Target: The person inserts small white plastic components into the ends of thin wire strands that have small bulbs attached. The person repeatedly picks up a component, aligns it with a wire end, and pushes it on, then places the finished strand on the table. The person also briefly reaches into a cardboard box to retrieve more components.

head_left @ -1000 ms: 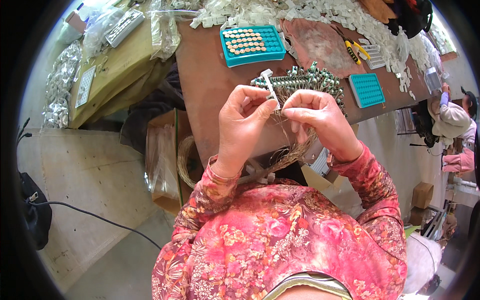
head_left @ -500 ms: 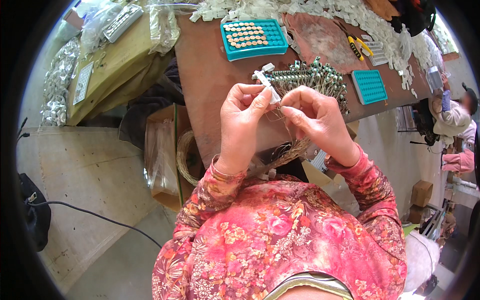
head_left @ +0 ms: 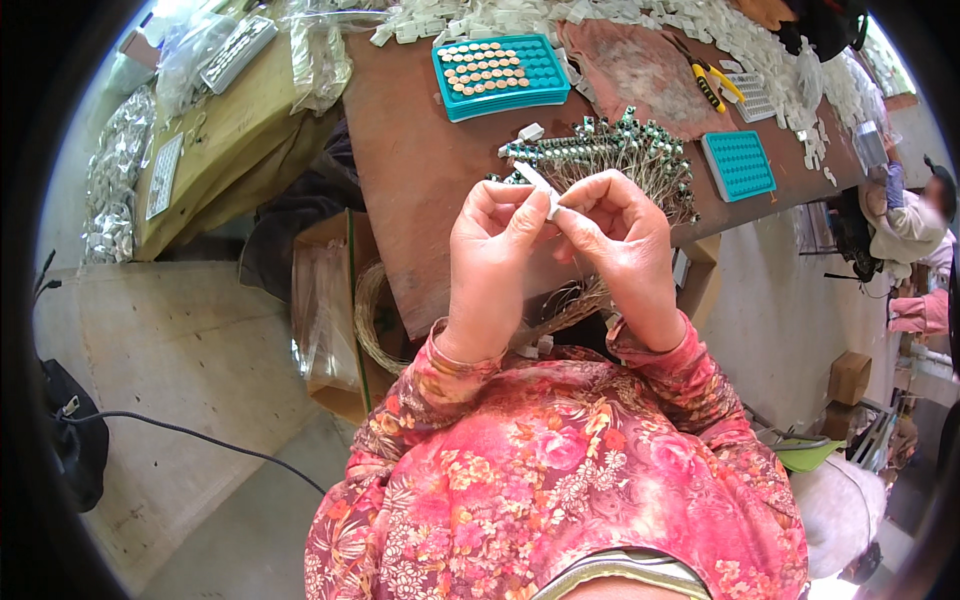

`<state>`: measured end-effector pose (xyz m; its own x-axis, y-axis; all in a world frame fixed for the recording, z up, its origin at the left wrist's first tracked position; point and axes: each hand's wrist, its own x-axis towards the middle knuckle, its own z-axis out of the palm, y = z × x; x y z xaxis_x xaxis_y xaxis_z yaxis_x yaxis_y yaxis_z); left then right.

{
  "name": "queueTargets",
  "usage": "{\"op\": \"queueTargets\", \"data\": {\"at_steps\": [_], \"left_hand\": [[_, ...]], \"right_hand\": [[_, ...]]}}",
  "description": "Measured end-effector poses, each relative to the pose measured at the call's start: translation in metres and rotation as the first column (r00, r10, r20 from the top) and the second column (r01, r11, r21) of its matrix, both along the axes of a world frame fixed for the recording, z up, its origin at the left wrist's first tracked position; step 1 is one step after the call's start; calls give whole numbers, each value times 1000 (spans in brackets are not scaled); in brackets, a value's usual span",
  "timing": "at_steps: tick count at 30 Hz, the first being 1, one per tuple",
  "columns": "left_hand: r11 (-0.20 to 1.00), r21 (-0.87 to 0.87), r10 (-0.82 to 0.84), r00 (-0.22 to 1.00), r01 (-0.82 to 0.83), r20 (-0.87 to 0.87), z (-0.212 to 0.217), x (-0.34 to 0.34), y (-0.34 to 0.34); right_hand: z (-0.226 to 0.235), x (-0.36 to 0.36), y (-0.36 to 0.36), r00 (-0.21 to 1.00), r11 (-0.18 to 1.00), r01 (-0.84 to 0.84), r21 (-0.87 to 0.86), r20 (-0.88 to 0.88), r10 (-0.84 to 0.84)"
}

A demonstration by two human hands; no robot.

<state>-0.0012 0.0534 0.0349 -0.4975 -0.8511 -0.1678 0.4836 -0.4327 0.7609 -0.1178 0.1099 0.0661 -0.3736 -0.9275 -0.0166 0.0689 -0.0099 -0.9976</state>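
Observation:
Between thumb and fingers, my left hand (head_left: 492, 245) pinches a small white plastic casing (head_left: 537, 181) that slants up and away. My right hand (head_left: 622, 238) is closed at the casing's lower end, its thumb and fingertip pressed against it. Whether a thin wire is also between those fingertips is too small to tell. Just beyond the hands, a bundle of thin wires with small green circuit boards (head_left: 630, 150) lies on the brown table (head_left: 400, 150). Another white casing (head_left: 531, 132) rests at the bundle's far left.
Teal trays with copper-coloured discs (head_left: 500, 78) stand at the back. To the right are a teal tray (head_left: 738, 165), yellow-handled pliers (head_left: 708, 88) and a pinkish cloth (head_left: 635, 75). White casings (head_left: 600, 12) pile along the far edge. Below left stands a cardboard box (head_left: 330, 310).
My right hand has moved left and in, so its fingertips now meet the white casing by my left fingers. The casing now points more steeply away, and the view has shifted slightly.

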Motion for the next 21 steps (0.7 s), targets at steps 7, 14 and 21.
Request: {"op": "queueTargets", "data": {"at_steps": [7, 14, 21], "left_hand": [[995, -66, 71, 996, -74, -55, -3, -4, 4], [903, -380, 228, 973, -202, 25, -6, -3, -2], [993, -45, 107, 992, -110, -66, -2, -1, 3]], "right_hand": [[-6, 4, 0, 998, 998, 48, -50, -29, -50], [12, -3, 9, 967, 990, 49, 130, -256, -14], [7, 3, 11, 940, 988, -13, 155, -336, 65]]}}
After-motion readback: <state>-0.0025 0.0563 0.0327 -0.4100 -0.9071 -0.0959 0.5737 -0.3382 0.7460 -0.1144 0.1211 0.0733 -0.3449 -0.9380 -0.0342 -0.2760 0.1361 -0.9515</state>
